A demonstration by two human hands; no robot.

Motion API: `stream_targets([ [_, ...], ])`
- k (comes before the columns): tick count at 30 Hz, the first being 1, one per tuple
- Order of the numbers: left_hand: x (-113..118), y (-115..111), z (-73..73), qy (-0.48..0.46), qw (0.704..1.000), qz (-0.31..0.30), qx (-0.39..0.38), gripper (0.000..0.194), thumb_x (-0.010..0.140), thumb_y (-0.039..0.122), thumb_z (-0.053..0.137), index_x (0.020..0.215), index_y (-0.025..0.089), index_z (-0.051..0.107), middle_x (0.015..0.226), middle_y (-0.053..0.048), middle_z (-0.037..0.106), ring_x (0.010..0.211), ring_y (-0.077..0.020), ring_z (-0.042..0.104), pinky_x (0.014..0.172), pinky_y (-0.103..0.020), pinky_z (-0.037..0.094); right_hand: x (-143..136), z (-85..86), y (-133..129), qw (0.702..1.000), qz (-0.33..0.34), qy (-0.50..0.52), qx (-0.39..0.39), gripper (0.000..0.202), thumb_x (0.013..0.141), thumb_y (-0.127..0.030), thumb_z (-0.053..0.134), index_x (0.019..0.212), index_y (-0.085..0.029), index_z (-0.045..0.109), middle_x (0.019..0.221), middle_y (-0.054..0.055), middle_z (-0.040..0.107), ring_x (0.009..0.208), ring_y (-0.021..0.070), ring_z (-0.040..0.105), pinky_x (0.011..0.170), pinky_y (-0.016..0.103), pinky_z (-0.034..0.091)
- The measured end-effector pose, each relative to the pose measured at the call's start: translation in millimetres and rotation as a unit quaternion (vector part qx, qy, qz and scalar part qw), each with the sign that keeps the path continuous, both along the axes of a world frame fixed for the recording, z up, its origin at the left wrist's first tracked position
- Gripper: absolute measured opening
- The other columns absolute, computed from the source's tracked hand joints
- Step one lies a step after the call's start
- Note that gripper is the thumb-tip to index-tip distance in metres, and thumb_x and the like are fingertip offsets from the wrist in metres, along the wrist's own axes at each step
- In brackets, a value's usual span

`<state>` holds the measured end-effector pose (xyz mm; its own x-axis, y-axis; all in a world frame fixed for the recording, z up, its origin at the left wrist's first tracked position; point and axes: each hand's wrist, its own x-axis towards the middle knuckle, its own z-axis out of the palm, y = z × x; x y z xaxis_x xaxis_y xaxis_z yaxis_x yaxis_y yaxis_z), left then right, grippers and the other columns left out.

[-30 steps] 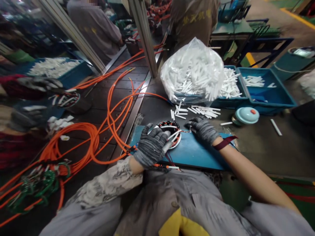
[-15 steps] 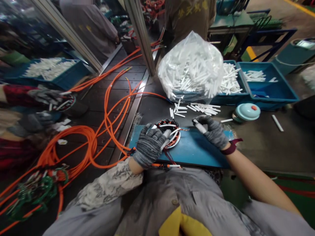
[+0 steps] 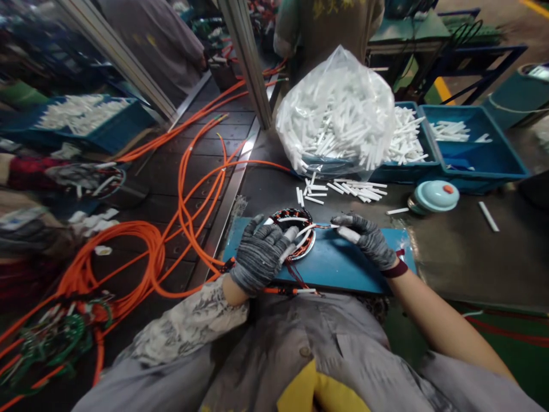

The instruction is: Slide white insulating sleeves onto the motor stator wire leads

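Note:
A ring-shaped motor stator [image 3: 309, 247] with black and orange windings lies on a blue board [image 3: 343, 263]. My left hand [image 3: 261, 252], in a grey striped glove, grips its left side, with the thumb against a white-sleeved lead [image 3: 303, 230]. The lead's bare copper end [image 3: 321, 226] points right. My right hand [image 3: 369, 237], gloved alike with a pale thumb tip, pinches a small white tube [image 3: 334, 226] at that copper end; most of the tube is hidden by the fingers. Several loose white tubes [image 3: 360, 190] lie behind the board.
A clear bag [image 3: 334, 114] full of white tubes stands at the back, beside blue bins [image 3: 484, 180]. A light-blue round-lidded container [image 3: 437, 197] sits right. Orange cables [image 3: 150, 229] coil at left, near a co-worker's gloved hand [image 3: 72, 174]. A metal post [image 3: 249, 63] rises behind.
My right hand has moved slightly left and lower, bringing the white tube to the copper end of the lead. My left hand stays on the stator.

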<state>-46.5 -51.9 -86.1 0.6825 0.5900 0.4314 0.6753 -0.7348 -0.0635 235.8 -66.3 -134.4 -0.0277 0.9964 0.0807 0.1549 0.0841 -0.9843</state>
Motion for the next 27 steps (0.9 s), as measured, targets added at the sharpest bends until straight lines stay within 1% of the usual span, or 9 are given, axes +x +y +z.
stream_targets([
  [5,-0.8,-0.1,0.0,-0.014,1.000,-0.003,-0.013,0.028,0.099,0.025,0.058,0.124,0.021,0.069,0.094,-0.004,0.076,0.097,-0.0225,0.066,0.110,-0.049,0.041,3.8,3.3,1.6,1.000,0.011,-0.013,0.008,0.028,0.079,-0.048,0.079,0.100,-0.029,0.080,0.098,0.002,0.078,0.091,0.0222,0.071,0.087,0.038,0.056],
  [9,-2.0,0.5,0.4,-0.023,0.999,-0.017,-0.019,0.026,0.099,0.024,0.057,0.122,0.020,0.069,0.092,-0.002,0.076,0.096,-0.0215,0.067,0.111,-0.048,0.041,-7.4,9.3,5.7,0.996,0.052,-0.044,0.054,0.029,0.080,-0.049,0.079,0.102,-0.030,0.080,0.092,0.002,0.078,0.082,0.0205,0.070,0.081,0.035,0.056],
  [12,-2.8,3.0,0.3,-0.024,0.999,-0.026,-0.017,0.026,0.099,0.024,0.057,0.122,0.019,0.067,0.090,-0.002,0.075,0.094,-0.0220,0.066,0.110,-0.049,0.042,-21.2,13.1,10.2,0.990,0.080,-0.065,0.094,0.029,0.088,-0.047,0.073,0.110,-0.029,0.078,0.100,0.003,0.078,0.087,0.0208,0.071,0.083,0.034,0.056],
  [16,-5.4,11.3,3.8,0.003,0.998,-0.050,-0.031,0.023,0.098,0.021,0.056,0.118,0.021,0.067,0.087,-0.001,0.074,0.087,-0.0211,0.066,0.111,-0.052,0.041,-31.1,24.6,25.0,0.984,0.120,-0.093,0.095,0.029,0.094,-0.043,0.065,0.115,-0.026,0.076,0.108,0.004,0.077,0.097,0.0214,0.072,0.090,0.034,0.055],
  [19,-8.2,17.5,9.4,0.030,0.994,-0.091,-0.054,0.022,0.099,0.020,0.054,0.117,0.022,0.067,0.090,0.000,0.075,0.087,-0.0196,0.066,0.117,-0.056,0.034,-31.0,38.3,44.5,0.970,0.195,-0.120,0.076,0.030,0.095,-0.043,0.063,0.112,-0.023,0.075,0.104,0.004,0.077,0.094,0.0197,0.071,0.087,0.032,0.055],
  [21,-9.0,19.6,12.5,0.045,0.990,-0.111,-0.074,0.024,0.099,0.018,0.054,0.118,0.023,0.067,0.092,0.001,0.075,0.089,-0.0194,0.066,0.119,-0.058,0.030,-31.4,47.4,57.5,0.951,0.280,-0.125,0.036,0.034,0.097,-0.046,0.059,0.110,-0.019,0.075,0.090,0.004,0.077,0.080,0.0173,0.070,0.075,0.029,0.055],
  [23,-8.2,20.1,13.3,0.062,0.988,-0.107,-0.087,0.026,0.098,0.017,0.054,0.120,0.025,0.068,0.091,0.001,0.074,0.090,-0.0199,0.065,0.118,-0.059,0.032,-34.2,54.8,66.3,0.929,0.330,-0.164,0.019,0.037,0.099,-0.047,0.056,0.107,-0.016,0.075,0.080,0.003,0.075,0.069,0.0153,0.067,0.067,0.026,0.052],
  [24,-7.0,19.9,12.7,0.073,0.989,-0.093,-0.091,0.027,0.097,0.017,0.055,0.120,0.025,0.068,0.092,0.000,0.075,0.090,-0.0205,0.065,0.117,-0.058,0.034,-36.6,57.6,68.2,0.923,0.330,-0.196,0.027,0.037,0.099,-0.046,0.056,0.105,-0.015,0.075,0.079,0.004,0.075,0.069,0.0155,0.066,0.068,0.027,0.052],
  [27,-1.7,16.8,9.4,0.098,0.989,-0.042,-0.103,0.031,0.093,0.016,0.057,0.120,0.026,0.070,0.096,-0.002,0.075,0.093,-0.0234,0.065,0.114,-0.056,0.039,-43.6,60.1,64.4,0.918,0.281,-0.271,0.075,0.035,0.098,-0.046,0.058,0.101,-0.016,0.076,0.091,0.008,0.076,0.084,0.0200,0.069,0.081,0.032,0.052],
])
